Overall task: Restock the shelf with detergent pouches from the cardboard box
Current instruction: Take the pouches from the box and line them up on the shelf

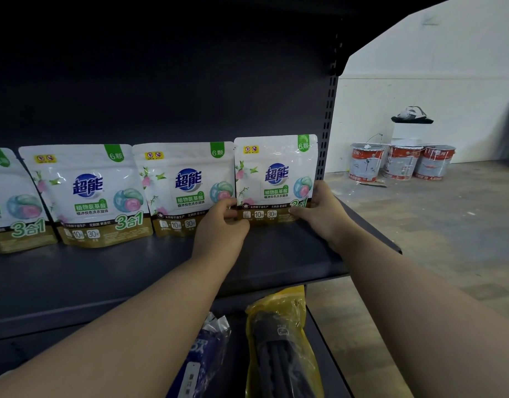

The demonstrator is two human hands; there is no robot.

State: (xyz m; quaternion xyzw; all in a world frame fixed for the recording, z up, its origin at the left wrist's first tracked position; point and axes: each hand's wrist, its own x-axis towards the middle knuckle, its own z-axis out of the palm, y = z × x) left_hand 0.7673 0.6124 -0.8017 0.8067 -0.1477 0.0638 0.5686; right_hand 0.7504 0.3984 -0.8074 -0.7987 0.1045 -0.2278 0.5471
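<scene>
Dim dark shelf (161, 268), glare on pouches (89, 191), bright right side, edge distortion

Four white-gold detergent pouches upright in row on dark shelf (161, 271); rightmost pouch (276, 176) at shelf end.

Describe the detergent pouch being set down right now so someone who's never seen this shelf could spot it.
On the dark shelf, find the row of white pouches standing against the back panel. It is the rightmost pouch, next to the slotted upright. It alone is gripped at both bottom corners, by the left hand and the right hand.
</scene>
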